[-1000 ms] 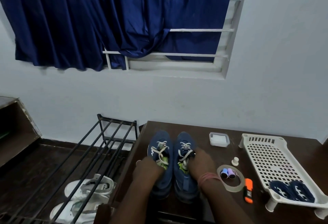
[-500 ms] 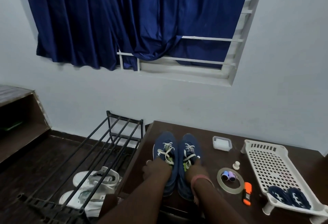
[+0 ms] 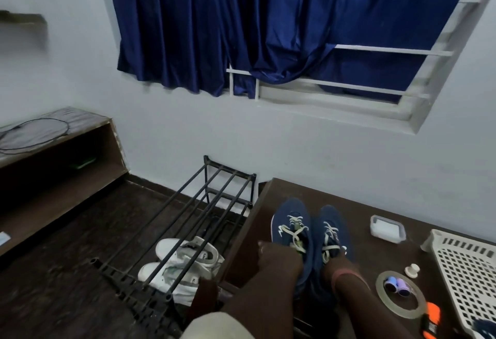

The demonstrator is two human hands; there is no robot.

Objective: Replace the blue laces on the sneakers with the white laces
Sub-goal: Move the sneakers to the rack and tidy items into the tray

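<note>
While both forearms reach in from the bottom edge, the two blue sneakers (image 3: 308, 234) stand side by side, touching, on the dark wooden table (image 3: 381, 204) in the lower centre of the frame, toes pointing away toward the wall. White laces (image 3: 296, 227) are threaded through both pairs of eyelets, with loose loops lying over the tongues. The left hand (image 3: 279, 257) sits at the heel opening of the left sneaker, fingers curled round its collar and gripping it. The right hand (image 3: 339, 261) is at the opening of the right sneaker, a pink band just behind it on the wrist; whether its fingers clasp the shoe or a lace cannot be told, as they are blurred and partly hidden.

Toward the lower right, a clear tape roll (image 3: 400, 294) lies flat with small purple and blue spools inside its ring, an orange marker (image 3: 430, 318) just beside it, a small white knob (image 3: 412, 269) near it, and a white lidded box (image 3: 387, 228) further up. A white perforated tray (image 3: 467, 266) fills the right edge; something dark blue (image 3: 484, 329) lies in its lower corner. At lower left, a black metal shoe rack (image 3: 193, 220) stands on the floor over a pair of white sneakers (image 3: 185, 261). Blue curtains (image 3: 241, 22) hang over the window at the top
</note>
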